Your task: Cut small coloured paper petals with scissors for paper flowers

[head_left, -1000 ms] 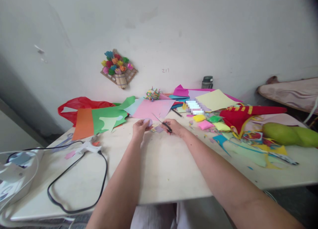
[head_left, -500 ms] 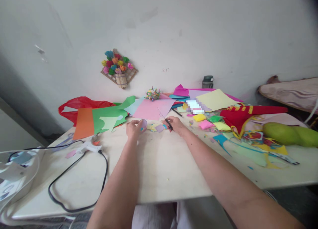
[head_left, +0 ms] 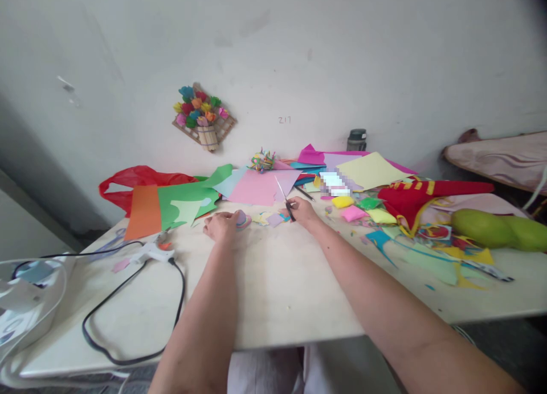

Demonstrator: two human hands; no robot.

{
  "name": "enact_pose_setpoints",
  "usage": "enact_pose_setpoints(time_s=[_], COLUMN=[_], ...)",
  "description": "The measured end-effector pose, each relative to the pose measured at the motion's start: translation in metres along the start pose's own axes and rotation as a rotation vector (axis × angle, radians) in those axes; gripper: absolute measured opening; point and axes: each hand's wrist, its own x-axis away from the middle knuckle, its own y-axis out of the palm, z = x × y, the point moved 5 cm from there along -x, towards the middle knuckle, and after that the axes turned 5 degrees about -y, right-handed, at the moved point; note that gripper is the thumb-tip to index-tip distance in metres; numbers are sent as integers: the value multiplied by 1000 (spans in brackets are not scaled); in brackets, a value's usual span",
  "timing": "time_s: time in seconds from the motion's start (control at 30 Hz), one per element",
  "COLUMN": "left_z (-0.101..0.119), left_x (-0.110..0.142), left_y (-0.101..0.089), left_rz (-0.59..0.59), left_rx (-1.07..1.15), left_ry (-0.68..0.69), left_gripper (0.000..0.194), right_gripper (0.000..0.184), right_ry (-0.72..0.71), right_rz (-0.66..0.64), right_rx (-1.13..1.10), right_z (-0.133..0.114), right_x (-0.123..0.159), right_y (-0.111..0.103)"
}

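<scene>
Overall, wall (head_left: 384, 52): pale, marked with "217"; a flower hanging (head_left: 207, 114) is fixed to it on the left.
Table (head_left: 294, 291): light-coloured top, standing against the wall, bearing paper and craft items.
Paper sheets: orange (head_left: 144, 211) and green (head_left: 188, 191) on the left, in front of a red bag (head_left: 143, 176); pink (head_left: 258, 187) at centre rear; pale yellow (head_left: 371, 171) to its right.
Left hand (head_left: 222, 226): low at the tabletop, fingertips touching a purple disc; whether they pinch it or merely rest on it, cannot tell.
Right hand (head_left: 302, 212): closed around the black handles of the scissors, well apart from the left hand.
Scissors (head_left: 290, 209): tips pointing away from the person, towards the pink sheet.
Purple disc (head_left: 241, 218): at the left hand's fingertips, near the tabletop, other coloured edges showing just beside it.
Paper scraps (head_left: 274, 219): small, multicoloured, between the two hands.
</scene>
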Motion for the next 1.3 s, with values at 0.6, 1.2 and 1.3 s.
enact_pose_setpoints(time_s=[0.6, 1.2, 1.3], left_z=[10, 52, 52], left_x=[9, 59, 57], left_y=[3, 56, 57], left_rz=[101, -206, -219], left_rx=[-32, -187, -123], left_ry=[153, 699, 661], left_gripper=[30, 25, 19], right_gripper=[31, 29, 30], right_ry=[-19, -124, -118], right_rz=[30, -54, -48], right_rx=[634, 786, 785], right_z=[-15, -15, -14], right_x=[10, 12, 12], right_y=[-4, 13, 13])
